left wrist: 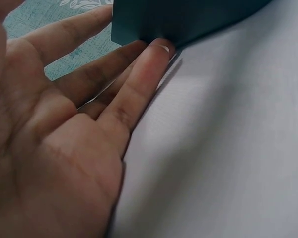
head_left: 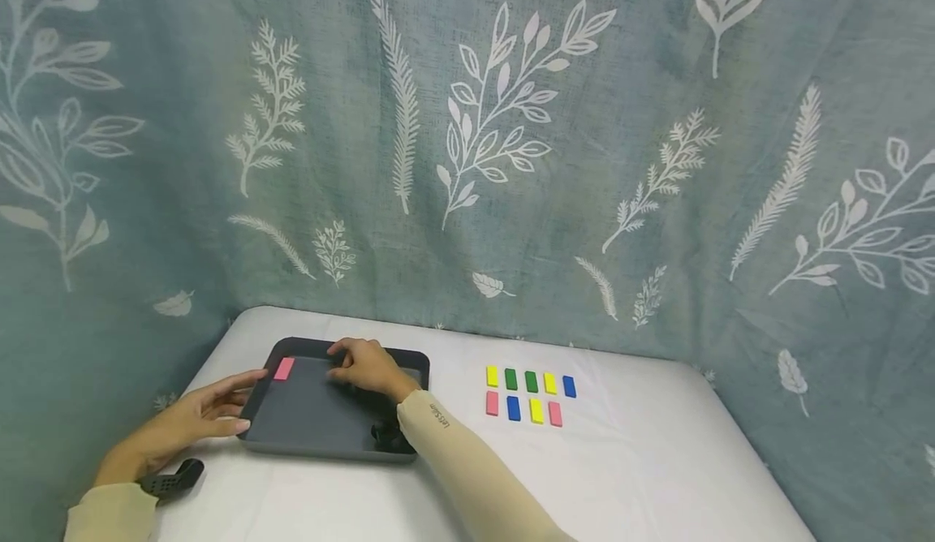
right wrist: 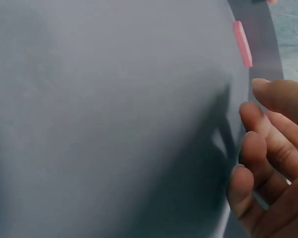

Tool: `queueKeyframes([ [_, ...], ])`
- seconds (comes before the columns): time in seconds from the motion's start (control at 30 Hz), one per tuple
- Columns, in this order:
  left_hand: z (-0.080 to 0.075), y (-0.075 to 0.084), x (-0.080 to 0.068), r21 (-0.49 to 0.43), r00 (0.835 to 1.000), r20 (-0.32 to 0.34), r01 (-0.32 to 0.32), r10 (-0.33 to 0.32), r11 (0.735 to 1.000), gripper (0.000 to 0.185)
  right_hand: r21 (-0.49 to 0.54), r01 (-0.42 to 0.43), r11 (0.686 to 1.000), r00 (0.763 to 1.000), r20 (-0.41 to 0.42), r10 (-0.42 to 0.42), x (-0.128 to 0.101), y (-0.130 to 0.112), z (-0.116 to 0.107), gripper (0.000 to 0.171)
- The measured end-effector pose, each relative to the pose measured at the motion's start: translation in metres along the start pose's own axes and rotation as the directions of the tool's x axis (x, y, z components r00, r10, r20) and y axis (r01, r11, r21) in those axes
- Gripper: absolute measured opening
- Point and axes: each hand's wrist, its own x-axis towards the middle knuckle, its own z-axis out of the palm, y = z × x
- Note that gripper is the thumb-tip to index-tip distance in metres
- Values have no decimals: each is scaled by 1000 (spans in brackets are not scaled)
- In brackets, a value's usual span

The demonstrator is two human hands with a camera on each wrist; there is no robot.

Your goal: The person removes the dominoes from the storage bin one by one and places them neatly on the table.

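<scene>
A dark grey tray (head_left: 321,412) lies on the white-covered table. Inside it, near the far left corner, is a pink block (head_left: 285,368), also visible in the right wrist view as a pink strip (right wrist: 243,43) by the tray wall. My left hand (head_left: 197,420) rests its fingertips against the tray's left side; in the left wrist view the fingers (left wrist: 134,84) touch the outer wall. Over the tray's far part hovers my right hand (head_left: 368,366), to the right of the pink block. Its fingers are loosely bent, with nothing between thumb and fingertips.
Right of the tray, small blocks lie in two rows: yellow (head_left: 493,376), green (head_left: 510,380), blue (head_left: 569,387) and pink (head_left: 493,403) ones. A leaf-patterned curtain (head_left: 467,161) stands behind the table (head_left: 621,461). A black device (head_left: 175,479) is strapped to the left wrist.
</scene>
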Motion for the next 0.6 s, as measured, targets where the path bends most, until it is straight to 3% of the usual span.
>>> queueKeyframes([
  [0.27,-5,-3,-5,-16,1000,6,16,-16,1000,79,-69,-46,997,999,9,47,6,-11,14,42],
  [0.6,-6,-5,3,-28,1000,27,-12,13,1000,77,-141,-67,988,998,-18,65,16,-19,27,50],
])
